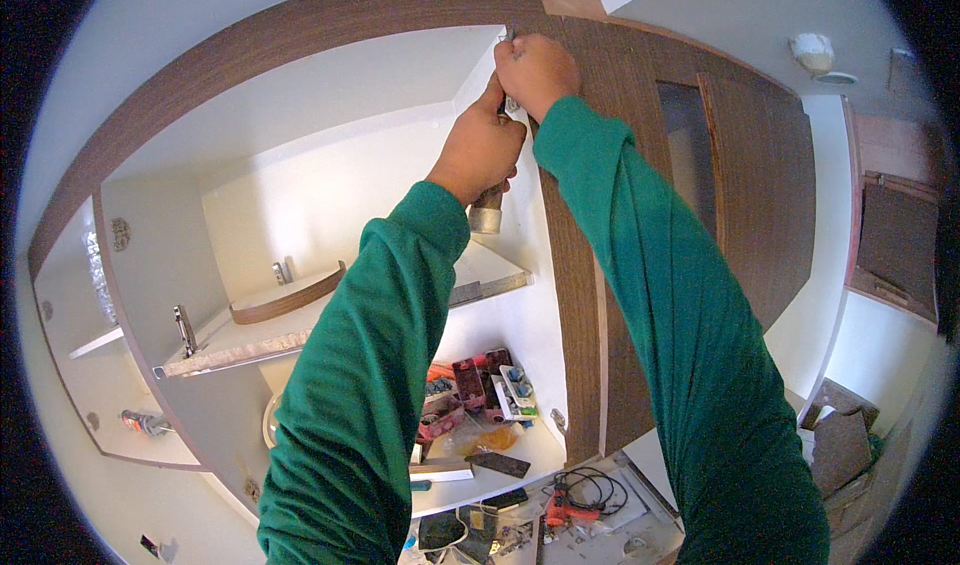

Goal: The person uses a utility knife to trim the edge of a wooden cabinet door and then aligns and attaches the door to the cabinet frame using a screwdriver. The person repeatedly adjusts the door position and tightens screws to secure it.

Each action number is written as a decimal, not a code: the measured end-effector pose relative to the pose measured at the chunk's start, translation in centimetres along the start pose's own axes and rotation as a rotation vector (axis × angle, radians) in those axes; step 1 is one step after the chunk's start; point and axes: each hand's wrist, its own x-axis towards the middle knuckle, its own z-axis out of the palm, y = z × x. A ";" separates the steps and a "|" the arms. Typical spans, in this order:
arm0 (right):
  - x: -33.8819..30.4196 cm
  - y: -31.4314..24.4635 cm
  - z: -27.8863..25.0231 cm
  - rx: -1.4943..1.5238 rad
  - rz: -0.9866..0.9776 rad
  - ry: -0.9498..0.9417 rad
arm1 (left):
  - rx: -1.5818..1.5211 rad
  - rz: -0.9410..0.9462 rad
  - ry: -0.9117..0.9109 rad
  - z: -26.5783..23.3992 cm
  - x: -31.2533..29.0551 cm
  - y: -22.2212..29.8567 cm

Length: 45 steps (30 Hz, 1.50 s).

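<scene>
Both my hands are raised to the upper right corner of an open cabinet (325, 170). My left hand (478, 147) is closed around a tool with a brownish body and a silver cylindrical end (486, 217), which points down; its kind is not clear. Just above, my right hand (538, 73) is closed against the brown wood-grain frame (590, 85), its fingers curled. A small dark tip (511, 33) shows past its knuckles, and what it grips is mostly hidden. The left thumb reaches up to the right hand.
Inside, a shelf (240, 350) bears a curved brown-edged piece (290, 297). Lower down are boxes of small parts (465, 385) and a phone-like dark slab (498, 463). A red tool with black cable (570, 505) lies below. A screwdriver-like tool (147, 422) sits at left.
</scene>
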 end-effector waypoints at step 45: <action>-1.9 2.9 -2.2 0.232 -0.079 0.118 | -0.090 0.089 0.204 3.2 -10.3 -2.8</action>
